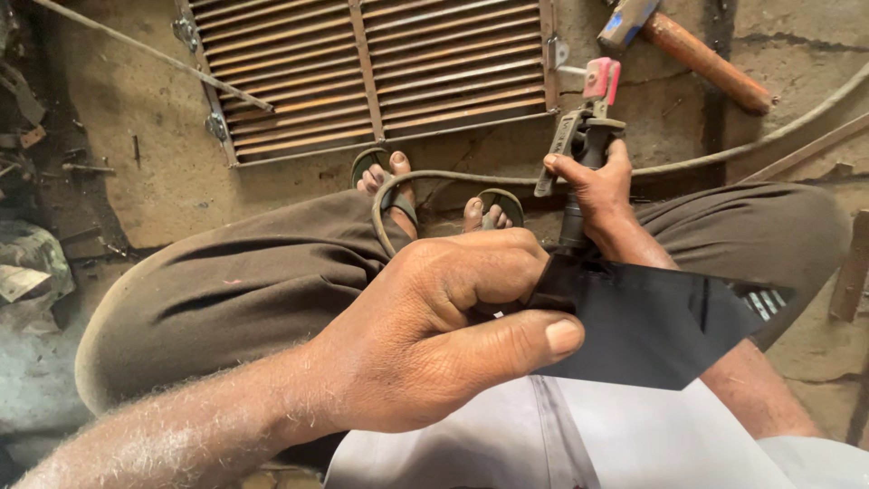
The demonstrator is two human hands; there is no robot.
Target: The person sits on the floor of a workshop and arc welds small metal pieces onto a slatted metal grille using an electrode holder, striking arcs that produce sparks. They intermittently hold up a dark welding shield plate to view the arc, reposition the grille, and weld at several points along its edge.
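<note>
Holder: the right hand (597, 186) grips a welding electrode holder (579, 145), dark handle upright, metal lever down its left side, pink-red clamp at the top. It stands above the person's right knee, just in front of the grille.
Right fingers: wrapped tight round the handle, thumb tip lying on the lever.
Hidden on holder: the lower handle disappears behind the dark plate, and I cannot tell whether a rod sits in the clamp.
Plate: a flat, dark, glossy sheet (643, 326) with an angled lower edge, held over the lap; its left end is buried in the left hand and a striped patch shows at its right tip.
Left hand (434, 335): closest to the camera, fingers curled shut over the plate's end, thumb stretched flat along its lower edge, pinching it.
Cable: a dull hose-like cable (425, 177) loops from under the hand, over the left foot, and runs off right along the floor.
Feet: toes in green sandals (398, 181) peek out between the knees; the rest is covered by brown trousers (235, 290).
Grille: a rusty louvred panel (371, 72) with hinges lies flat on the concrete, top cut off by the frame.
Hammer: blue head, orange-brown handle (697, 54), upper right, head partly out of view.
Left edge: scrap bits in shadow, too dim to name.
</note>
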